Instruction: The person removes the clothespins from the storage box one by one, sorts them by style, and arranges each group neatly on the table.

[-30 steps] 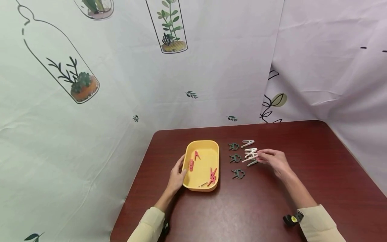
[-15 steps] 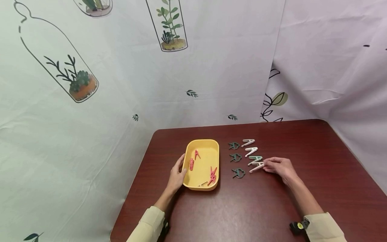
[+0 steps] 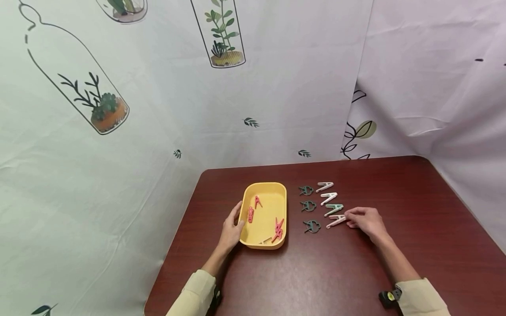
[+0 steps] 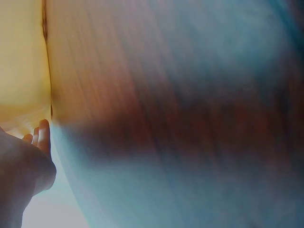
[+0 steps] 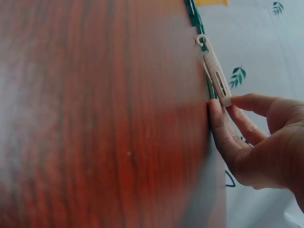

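Observation:
My left hand (image 3: 230, 226) grips the left wall of a yellow plastic tray (image 3: 264, 246), thumb at the rim and fingers along the outside. The same hand (image 4: 26, 164) shows beside the tray wall in the left wrist view. At the front end of a column of clothespins, my right hand (image 3: 365, 221) pinches the tail of a pale pinkish clothespin (image 3: 336, 220) low over the table. The right wrist view has thumb and fingertips at the end of this clothespin (image 5: 217, 78). Just behind it lie a green-and-white clothespin (image 3: 334, 210) and two white clothespins (image 3: 328, 198).
Three dark green round clips (image 3: 311, 226) form a column between the tray and the clothespins. Several red clothespins (image 3: 251, 214) and a small pale piece (image 3: 267, 240) lie inside the tray. The dark red wooden table (image 3: 300, 281) meets a printed cloth (image 3: 276, 109) at the back.
My right hand has carried the pinkish clothespin toward the front and slightly right, then lowered it to the end of the column. The left hand stays on the tray.

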Available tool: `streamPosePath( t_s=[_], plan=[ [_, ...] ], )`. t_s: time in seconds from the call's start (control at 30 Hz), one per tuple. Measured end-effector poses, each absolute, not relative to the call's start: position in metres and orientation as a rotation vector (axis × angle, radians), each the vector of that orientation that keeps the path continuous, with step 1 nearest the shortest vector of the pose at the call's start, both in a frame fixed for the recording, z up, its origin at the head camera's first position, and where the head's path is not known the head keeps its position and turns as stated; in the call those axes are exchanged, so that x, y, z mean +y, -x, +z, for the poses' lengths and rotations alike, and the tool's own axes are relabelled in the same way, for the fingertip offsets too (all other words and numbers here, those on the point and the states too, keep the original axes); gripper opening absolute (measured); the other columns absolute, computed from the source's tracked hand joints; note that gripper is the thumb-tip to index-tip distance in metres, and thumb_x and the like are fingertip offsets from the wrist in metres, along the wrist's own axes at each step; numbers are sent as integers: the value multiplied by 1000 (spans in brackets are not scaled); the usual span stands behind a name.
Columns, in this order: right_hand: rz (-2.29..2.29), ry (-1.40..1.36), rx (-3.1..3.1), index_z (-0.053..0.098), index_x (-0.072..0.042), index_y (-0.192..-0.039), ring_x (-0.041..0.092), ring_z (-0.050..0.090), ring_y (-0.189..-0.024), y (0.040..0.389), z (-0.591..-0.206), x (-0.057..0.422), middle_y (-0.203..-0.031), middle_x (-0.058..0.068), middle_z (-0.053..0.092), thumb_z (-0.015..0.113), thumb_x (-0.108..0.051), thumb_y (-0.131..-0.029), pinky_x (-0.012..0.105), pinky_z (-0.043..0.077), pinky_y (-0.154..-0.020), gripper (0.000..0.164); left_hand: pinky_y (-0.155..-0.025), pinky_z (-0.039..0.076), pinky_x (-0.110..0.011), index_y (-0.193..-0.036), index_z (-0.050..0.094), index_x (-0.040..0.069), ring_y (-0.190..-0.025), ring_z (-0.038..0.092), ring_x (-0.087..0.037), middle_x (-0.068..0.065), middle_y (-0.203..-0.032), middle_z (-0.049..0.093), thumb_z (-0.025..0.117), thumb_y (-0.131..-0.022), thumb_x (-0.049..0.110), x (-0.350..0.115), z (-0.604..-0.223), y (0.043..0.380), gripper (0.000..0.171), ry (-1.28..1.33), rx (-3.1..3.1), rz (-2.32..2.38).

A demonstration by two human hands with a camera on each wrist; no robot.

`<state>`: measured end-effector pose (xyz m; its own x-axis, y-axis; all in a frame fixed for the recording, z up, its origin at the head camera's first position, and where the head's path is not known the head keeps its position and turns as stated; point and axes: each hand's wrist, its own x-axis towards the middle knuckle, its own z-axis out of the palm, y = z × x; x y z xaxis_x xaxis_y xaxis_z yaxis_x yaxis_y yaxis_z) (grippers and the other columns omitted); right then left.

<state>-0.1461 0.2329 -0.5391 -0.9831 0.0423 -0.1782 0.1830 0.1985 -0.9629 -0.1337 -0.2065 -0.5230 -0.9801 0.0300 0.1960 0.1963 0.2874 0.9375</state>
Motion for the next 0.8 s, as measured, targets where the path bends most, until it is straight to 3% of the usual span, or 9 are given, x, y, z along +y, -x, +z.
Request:
streamPosePath(
  t_s=[0.8],
  plan=[
    [-1681, -210, 2517, 74, 15, -107, 13, 72, -63, 148, -538, 235, -80, 11, 77, 74, -6, -96, 26, 57, -58, 24, -88, 56, -40, -157, 44, -7, -121, 61, -50, -35, -149, 54, 52, -94, -18, -206, -522, 132, 64, 222, -2407, -1751]
  ],
)
